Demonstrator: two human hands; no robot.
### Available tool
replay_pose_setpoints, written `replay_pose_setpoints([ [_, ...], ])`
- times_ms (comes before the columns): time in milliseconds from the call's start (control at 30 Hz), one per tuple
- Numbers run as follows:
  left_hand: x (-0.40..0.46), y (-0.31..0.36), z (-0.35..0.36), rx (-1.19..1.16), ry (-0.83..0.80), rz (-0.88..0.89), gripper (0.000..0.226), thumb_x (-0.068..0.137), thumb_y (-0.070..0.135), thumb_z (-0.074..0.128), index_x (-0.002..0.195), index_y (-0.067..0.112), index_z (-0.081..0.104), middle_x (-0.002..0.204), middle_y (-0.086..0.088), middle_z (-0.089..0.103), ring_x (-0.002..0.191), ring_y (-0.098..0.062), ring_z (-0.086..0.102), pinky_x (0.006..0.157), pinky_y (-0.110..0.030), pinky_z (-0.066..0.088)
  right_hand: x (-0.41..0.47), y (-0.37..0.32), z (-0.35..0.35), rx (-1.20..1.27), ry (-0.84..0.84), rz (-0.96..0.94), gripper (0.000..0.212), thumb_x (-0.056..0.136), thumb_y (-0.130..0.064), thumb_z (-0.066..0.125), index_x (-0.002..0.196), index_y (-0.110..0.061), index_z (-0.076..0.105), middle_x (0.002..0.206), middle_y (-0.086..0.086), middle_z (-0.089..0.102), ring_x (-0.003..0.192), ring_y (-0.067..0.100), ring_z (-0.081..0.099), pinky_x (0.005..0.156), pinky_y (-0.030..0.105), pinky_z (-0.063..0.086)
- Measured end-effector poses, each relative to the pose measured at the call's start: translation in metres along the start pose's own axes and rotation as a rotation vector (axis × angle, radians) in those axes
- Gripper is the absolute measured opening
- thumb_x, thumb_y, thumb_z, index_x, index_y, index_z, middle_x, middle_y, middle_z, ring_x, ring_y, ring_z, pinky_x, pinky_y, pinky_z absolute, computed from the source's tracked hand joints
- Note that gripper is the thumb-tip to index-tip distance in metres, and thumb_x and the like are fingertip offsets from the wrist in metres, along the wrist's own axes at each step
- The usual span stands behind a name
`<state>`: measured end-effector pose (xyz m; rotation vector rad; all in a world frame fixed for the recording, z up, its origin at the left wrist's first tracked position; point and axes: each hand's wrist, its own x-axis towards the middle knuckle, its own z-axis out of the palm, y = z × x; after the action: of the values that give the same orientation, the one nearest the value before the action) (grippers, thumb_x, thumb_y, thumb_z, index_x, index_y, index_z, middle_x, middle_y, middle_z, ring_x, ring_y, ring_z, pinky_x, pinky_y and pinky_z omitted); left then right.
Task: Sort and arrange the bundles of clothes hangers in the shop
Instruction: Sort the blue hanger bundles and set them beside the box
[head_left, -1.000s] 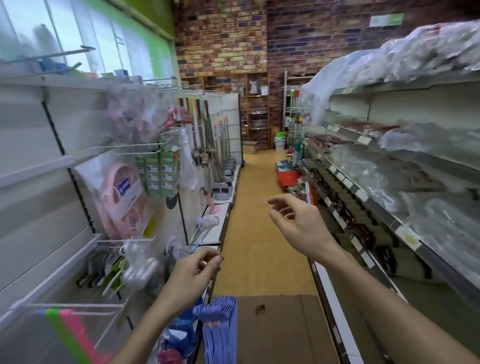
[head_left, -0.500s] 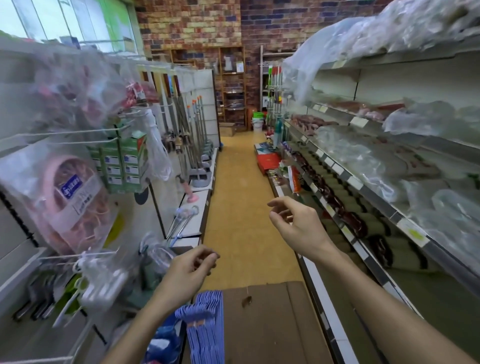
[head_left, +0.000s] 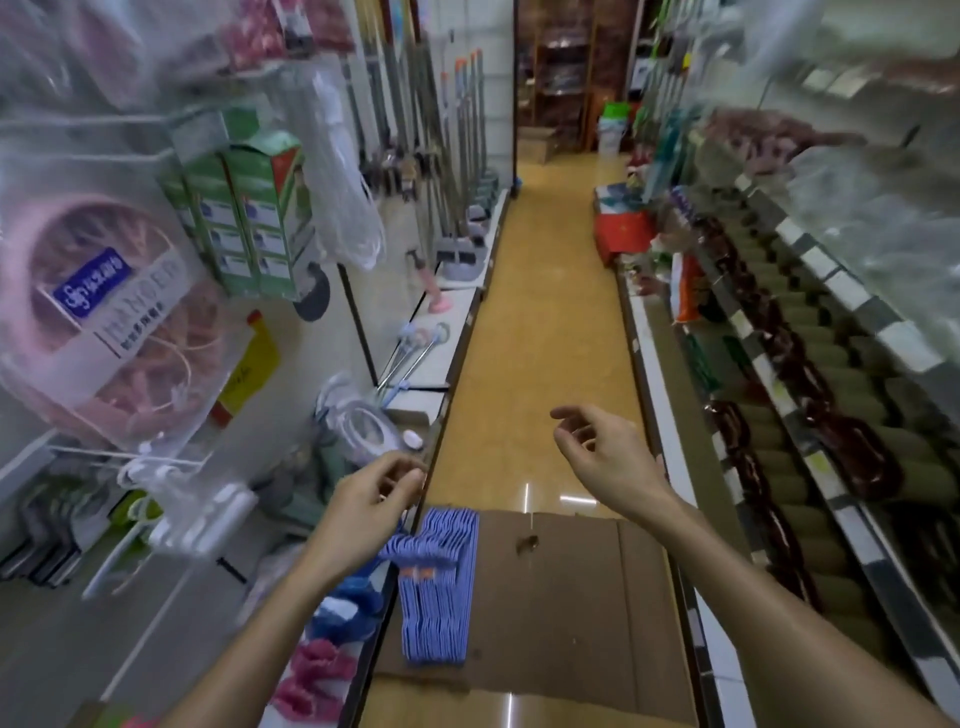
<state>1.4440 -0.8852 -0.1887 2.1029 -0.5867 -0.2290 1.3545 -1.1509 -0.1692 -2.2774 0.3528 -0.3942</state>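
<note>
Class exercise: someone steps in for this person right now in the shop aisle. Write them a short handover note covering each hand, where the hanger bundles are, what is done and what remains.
Left hand: loosely curled, holding nothing, hovering just above the hooks of the blue hanger bundle.
Right hand: relaxed and empty, raised over the aisle.
The blue bundle lies on the left edge of the flattened cardboard box. More blue hangers and pink hangers lie on the low shelf beside it.
Done: cannot tell from this view.
Left: probably pick up the blue bundle and place it with the rest.
</note>
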Motion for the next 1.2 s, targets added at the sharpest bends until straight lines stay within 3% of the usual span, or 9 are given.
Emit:
replay_pose_setpoints([
  [200, 0.038, -0.092, 0.031, -0.019, 0.051, -0.1, 0.017, 0.099, 0.018, 0.057, 0.094, 0.032, 0.065, 0.086, 0.021, 0.069, 0.077, 0.0, 0.067, 0.061, -0.011, 0.049, 0.034, 0.073, 0.079, -0.016, -0.106, 0.081, 0.024, 0.098, -0.024, 0.057, 0.121, -0.023, 0.063, 0.094, -0.017, 0.062, 0.088, 0.002, 0.061, 0.081, 0.033, 0.057],
  [267, 0.049, -0.13, 0.044, -0.031, 0.062, -0.118, 0.015, 0.099, 0.017, 0.057, 0.096, 0.029, 0.065, 0.088, 0.017, 0.069, 0.075, 0.0, 0.067, 0.062, -0.016, 0.05, 0.039, 0.102, 0.114, -0.017, -0.118, 0.112, 0.023, 0.097, -0.021, 0.057, 0.119, -0.021, 0.064, 0.093, -0.015, 0.063, 0.084, 0.003, 0.063, 0.078, 0.033, 0.058],
  [367, 0.06, -0.194, 0.064, -0.028, 0.073, -0.108, 0.013, 0.099, 0.018, 0.057, 0.1, 0.028, 0.065, 0.088, 0.016, 0.069, 0.078, -0.003, 0.067, 0.069, -0.03, 0.054, 0.044, 0.148, 0.174, 0.003, -0.116, 0.162, 0.022, 0.097, -0.018, 0.056, 0.117, -0.02, 0.065, 0.093, -0.011, 0.065, 0.075, 0.002, 0.065, 0.062, 0.022, 0.058],
  [533, 0.078, -0.319, 0.111, -0.027, 0.107, -0.107, 0.01, 0.098, 0.023, 0.059, 0.105, 0.027, 0.066, 0.091, 0.009, 0.07, 0.086, -0.017, 0.069, 0.08, -0.049, 0.056, 0.044, 0.24, 0.291, 0.025, -0.122, 0.187, 0.022, 0.097, -0.019, 0.057, 0.116, -0.017, 0.066, 0.092, -0.01, 0.065, 0.083, 0.006, 0.063, 0.079, 0.032, 0.057],
  [633, 0.087, -0.393, 0.147, -0.029, 0.127, -0.117, 0.021, 0.089, 0.04, 0.057, 0.104, 0.029, 0.066, 0.092, 0.008, 0.07, 0.087, -0.019, 0.068, 0.083, -0.052, 0.055, 0.042, 0.3, 0.365, 0.033, -0.157, 0.195, 0.021, 0.097, -0.023, 0.058, 0.116, -0.017, 0.065, 0.091, -0.01, 0.065, 0.084, 0.007, 0.064, 0.079, 0.033, 0.057],
  [833, 0.096, -0.536, 0.22, -0.01, 0.126, -0.103, 0.01, 0.092, 0.035, 0.057, 0.099, 0.036, 0.064, 0.095, 0.013, 0.069, 0.086, -0.018, 0.067, 0.083, -0.052, 0.055, 0.033, 0.42, 0.496, 0.09, -0.218, 0.245, 0.023, 0.096, -0.023, 0.06, 0.117, -0.016, 0.068, 0.09, -0.01, 0.066, 0.087, 0.007, 0.065, 0.077, 0.023, 0.051],
  [900, 0.097, -0.575, 0.24, 0.018, 0.145, -0.102, 0.013, 0.091, 0.039, 0.056, 0.1, 0.036, 0.065, 0.097, 0.013, 0.07, 0.089, -0.022, 0.067, 0.083, -0.051, 0.055, 0.03, 0.457, 0.531, 0.136, -0.247, 0.291, 0.022, 0.096, -0.02, 0.06, 0.116, -0.015, 0.068, 0.09, -0.005, 0.069, 0.086, 0.009, 0.067, 0.075, 0.023, 0.054],
  [1067, 0.106, -0.646, 0.287, 0.017, 0.161, -0.123, 0.011, 0.095, 0.035, 0.056, 0.103, 0.037, 0.063, 0.099, 0.01, 0.068, 0.092, -0.018, 0.067, 0.084, -0.046, 0.056, 0.021, 0.527, 0.601, 0.199, -0.322, 0.402, 0.024, 0.096, -0.018, 0.06, 0.118, -0.011, 0.065, 0.098, 0.004, 0.07, 0.093, 0.019, 0.069, 0.088, 0.04, 0.058],
  [1200, 0.115, -0.668, 0.313, 0.021, 0.12, -0.151, 0.014, 0.099, 0.022, 0.056, 0.11, 0.027, 0.063, 0.103, 0.014, 0.065, 0.086, 0.007, 0.06, 0.076, -0.015, 0.047, 0.015, 0.56, 0.642, 0.247, -0.372, 0.522, 0.032, 0.092, -0.021, 0.066, 0.121, -0.008, 0.063, 0.099, 0.008, 0.07, 0.097, 0.026, 0.069, 0.09, 0.048, 0.056],
])
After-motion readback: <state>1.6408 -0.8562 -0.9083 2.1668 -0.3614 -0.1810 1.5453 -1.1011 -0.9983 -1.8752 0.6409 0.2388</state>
